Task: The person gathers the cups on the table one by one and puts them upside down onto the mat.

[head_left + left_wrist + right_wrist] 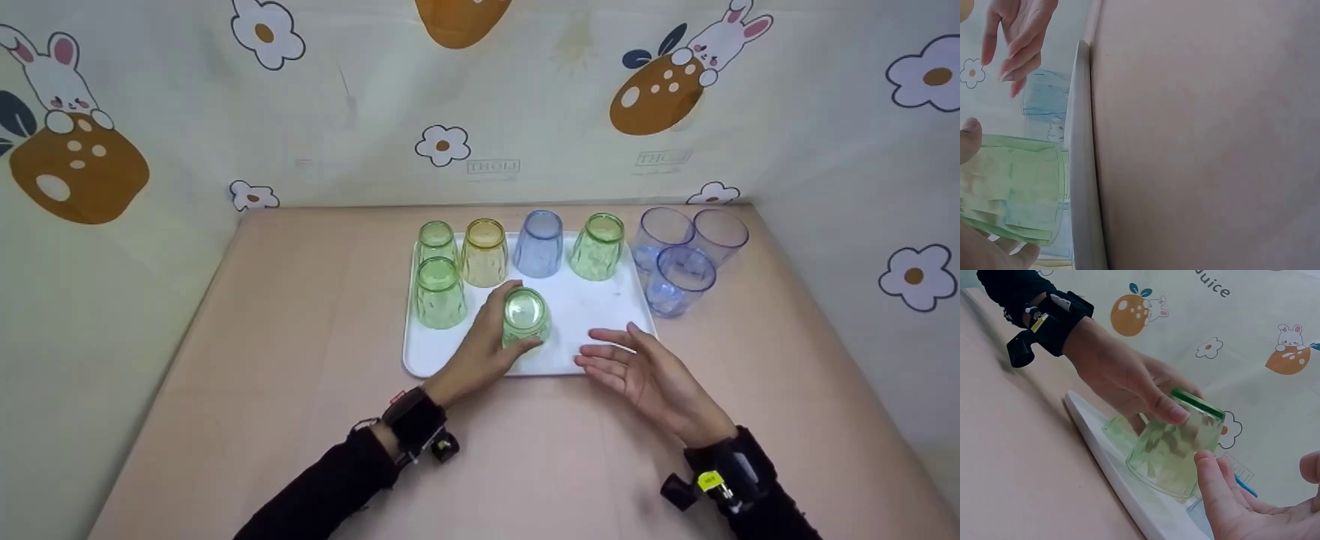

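My left hand [484, 345] grips a green glass [526, 315] around its side, thumb in front and fingers behind. The glass is upside down, its thick base facing up, over the front middle of a white tray [592, 330]. In the right wrist view the glass [1176, 444] shows its ribbed wall and its mouth low over the tray. My right hand [652, 379] holds nothing; its fingers are loosely extended above the tray's front right edge, apart from the glass. It also shows in the left wrist view as a hand [1022, 39] near the top.
On the tray, overturned, stand two green glasses [440, 296] at the left, a yellow glass [485, 255], a blue glass [538, 246] and another green glass [598, 249] along the back. Three bluish clear glasses [679, 283] stand upright on the table [300, 337] right of the tray.
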The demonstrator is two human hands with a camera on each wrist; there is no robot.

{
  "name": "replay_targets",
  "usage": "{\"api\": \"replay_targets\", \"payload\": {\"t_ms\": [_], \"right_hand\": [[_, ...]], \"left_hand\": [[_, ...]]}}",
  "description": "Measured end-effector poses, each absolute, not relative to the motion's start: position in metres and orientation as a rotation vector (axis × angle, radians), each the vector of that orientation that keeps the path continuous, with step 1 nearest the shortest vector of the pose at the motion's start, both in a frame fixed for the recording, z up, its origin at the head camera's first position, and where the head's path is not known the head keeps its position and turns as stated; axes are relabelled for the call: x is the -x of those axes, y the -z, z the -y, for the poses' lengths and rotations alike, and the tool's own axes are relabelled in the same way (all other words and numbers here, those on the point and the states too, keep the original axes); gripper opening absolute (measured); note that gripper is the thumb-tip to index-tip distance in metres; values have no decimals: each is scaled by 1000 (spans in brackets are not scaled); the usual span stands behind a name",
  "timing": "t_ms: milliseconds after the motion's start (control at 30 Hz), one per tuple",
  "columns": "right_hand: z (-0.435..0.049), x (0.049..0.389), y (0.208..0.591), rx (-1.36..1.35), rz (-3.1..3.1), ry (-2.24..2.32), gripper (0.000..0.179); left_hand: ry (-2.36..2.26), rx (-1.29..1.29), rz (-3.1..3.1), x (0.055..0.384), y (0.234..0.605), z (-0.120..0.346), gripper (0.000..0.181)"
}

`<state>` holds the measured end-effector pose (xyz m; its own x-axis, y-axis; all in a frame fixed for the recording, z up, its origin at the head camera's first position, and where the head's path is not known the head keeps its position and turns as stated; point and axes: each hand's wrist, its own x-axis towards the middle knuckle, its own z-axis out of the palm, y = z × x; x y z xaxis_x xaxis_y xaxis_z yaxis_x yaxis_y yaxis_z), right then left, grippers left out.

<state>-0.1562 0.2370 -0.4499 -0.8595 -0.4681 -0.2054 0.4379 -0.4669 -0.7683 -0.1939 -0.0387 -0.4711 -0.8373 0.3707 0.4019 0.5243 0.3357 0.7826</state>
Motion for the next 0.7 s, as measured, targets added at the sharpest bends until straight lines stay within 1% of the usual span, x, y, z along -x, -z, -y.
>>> {"api": "replay_targets", "payload": {"t_ms": [133,500,700], "right_hand": [[-237,156,452,42,-1202,2304,65],[-237,155,450,31,-1208,2312,63],[-240,155,451,18,-1224,2316,66]], "left_hand": [[1481,783,2431,201,469,40,78],[1576,482,2458,217,468,31,76],[1594,392,2466,224,468,28,76]]}}
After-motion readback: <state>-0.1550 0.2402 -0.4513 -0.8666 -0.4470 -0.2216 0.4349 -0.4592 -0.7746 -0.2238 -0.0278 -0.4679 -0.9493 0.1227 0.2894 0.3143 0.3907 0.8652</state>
